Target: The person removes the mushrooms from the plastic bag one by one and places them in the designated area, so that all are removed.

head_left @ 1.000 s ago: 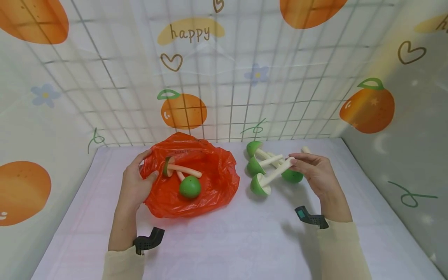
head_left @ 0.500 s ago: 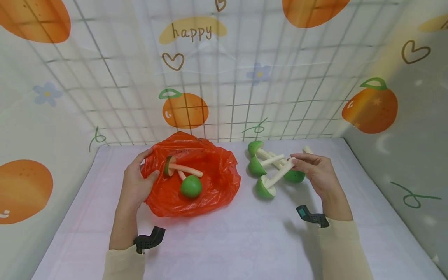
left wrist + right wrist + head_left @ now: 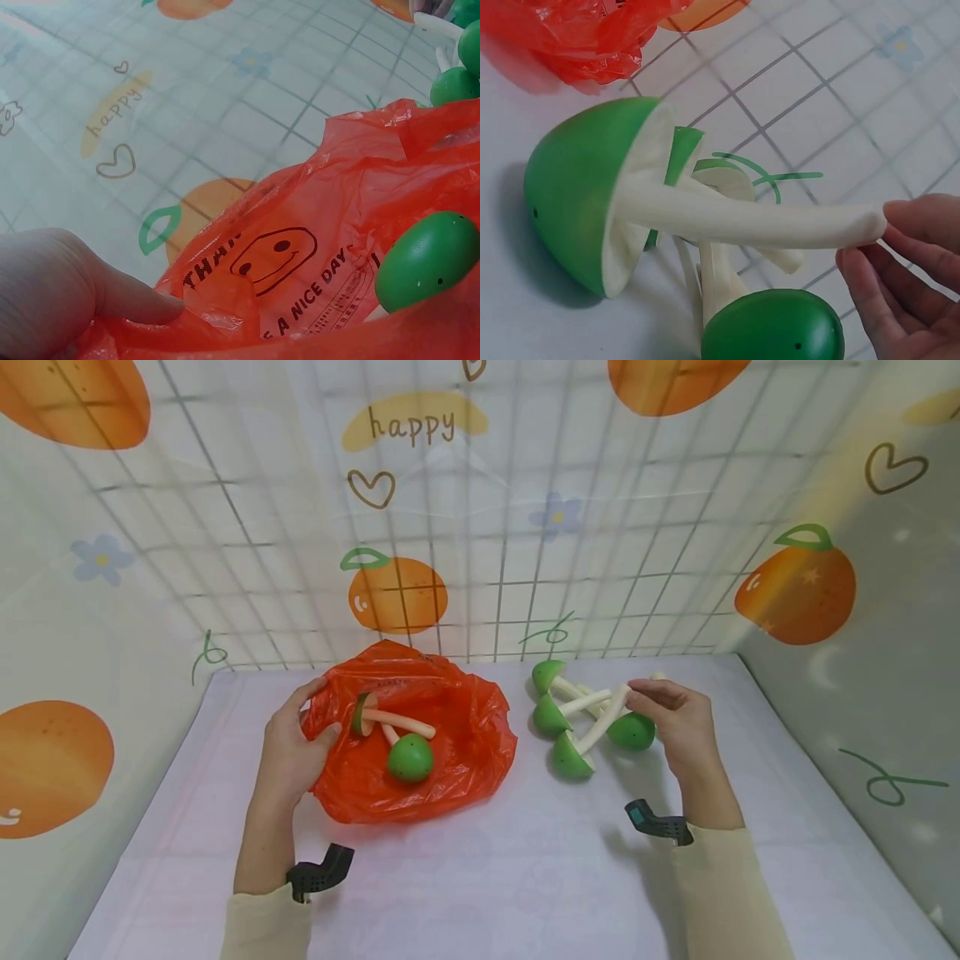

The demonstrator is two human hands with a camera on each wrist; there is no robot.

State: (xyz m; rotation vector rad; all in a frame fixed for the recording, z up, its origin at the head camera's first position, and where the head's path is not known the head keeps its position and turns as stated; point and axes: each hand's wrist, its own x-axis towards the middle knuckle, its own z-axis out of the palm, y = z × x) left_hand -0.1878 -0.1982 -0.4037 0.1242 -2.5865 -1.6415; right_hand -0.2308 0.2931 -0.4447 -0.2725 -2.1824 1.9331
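Observation:
My left hand (image 3: pixel 294 747) holds the left rim of a red plastic bag (image 3: pixel 468 777), thumb on the inside. Two toy mushrooms lie in the bag: one shows its round green cap (image 3: pixel 410 758), and the other lies on its side with its pale stem (image 3: pixel 401 723) pointing right. At the right, my right hand (image 3: pixel 684 727) pinches the stem end of a green-capped mushroom (image 3: pixel 573 757) between thumb and fingertips. Its stem slants up; in the right wrist view the cap (image 3: pixel 592 195) is at the left, near the table.
Several more green mushrooms lie heaped behind the held one, among them a rear one (image 3: pixel 549 677), a middle one (image 3: pixel 551 717) and one beside my right hand (image 3: pixel 632 732). A printed curtain over a wire grid (image 3: pixel 480 527) stands behind the white table (image 3: pixel 480 893).
In my right hand the mushroom has shifted slightly right and its stem has tilted more upright. My right wrist has turned a little. The left hand and bag look unchanged.

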